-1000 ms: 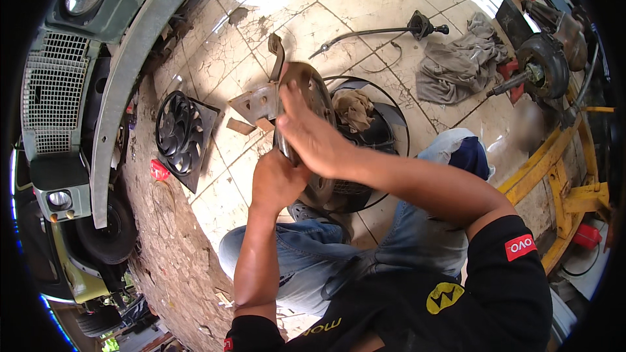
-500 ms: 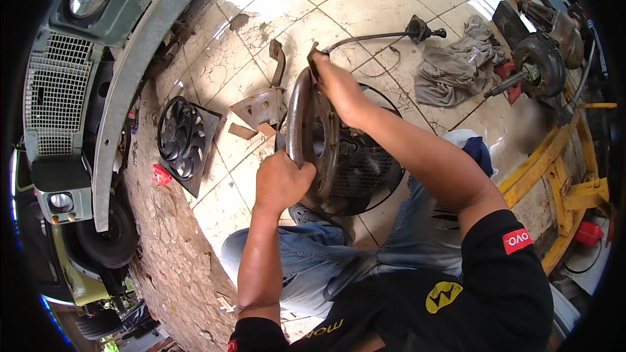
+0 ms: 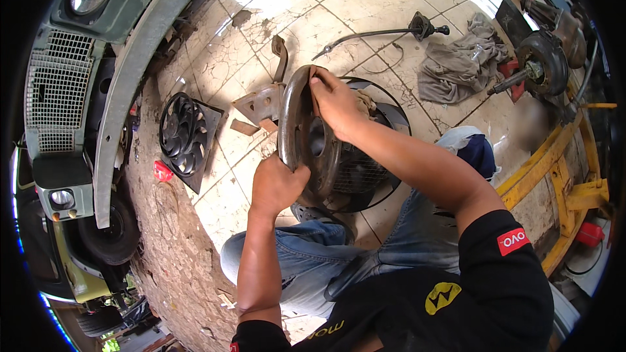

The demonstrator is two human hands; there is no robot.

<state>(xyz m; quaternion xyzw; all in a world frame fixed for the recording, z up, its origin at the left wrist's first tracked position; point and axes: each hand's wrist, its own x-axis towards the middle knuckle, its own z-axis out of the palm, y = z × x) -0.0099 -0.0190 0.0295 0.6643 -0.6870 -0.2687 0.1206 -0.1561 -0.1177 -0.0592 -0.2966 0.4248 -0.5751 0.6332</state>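
A rusty brown brake drum (image 3: 291, 124) stands on edge between my legs, its central hole facing right. My left hand (image 3: 277, 186) grips its near left rim, thumb on top. My right hand (image 3: 336, 105) is closed at the upper inner edge of the drum, pressing a small brown piece, apparently sandpaper (image 3: 315, 74), against the metal; most of it is hidden by the fingers. Behind the drum lies a round black fan with a wire grille (image 3: 358, 173), partly covered. To the left sit a metal pedal bracket (image 3: 261, 103) and a flat brown scrap (image 3: 244, 128).
A black fan (image 3: 182, 133) and a red object (image 3: 163, 171) lie at left, near a vehicle's bumper (image 3: 120, 98). Farther right are a lever with a long rod (image 3: 372, 37), a grey cloth (image 3: 456, 68), a hub assembly (image 3: 541, 65) and a yellow frame (image 3: 557, 163).
My right hand has moved down from above the drum's top to its inner rim. The drum has tilted slightly leftward, with my left hand still on it.
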